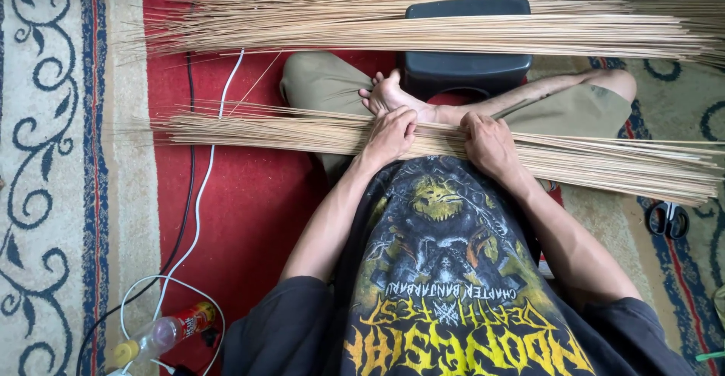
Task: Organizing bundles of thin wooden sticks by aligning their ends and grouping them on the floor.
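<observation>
The person wears a black short-sleeved T-shirt, its front filling the lower middle of the frame with a large print in yellow, green and grey: a monstrous figure above jagged yellow lettering (upside down from here). Olive-khaki shorts cover the thighs in the upper middle. The forearms, both hands and the feet are bare, without rings or watch.

Dry, matt straw-coloured sticks [302, 130]; smooth black plastic stool [466, 70]; woven carpet [249, 217].
</observation>
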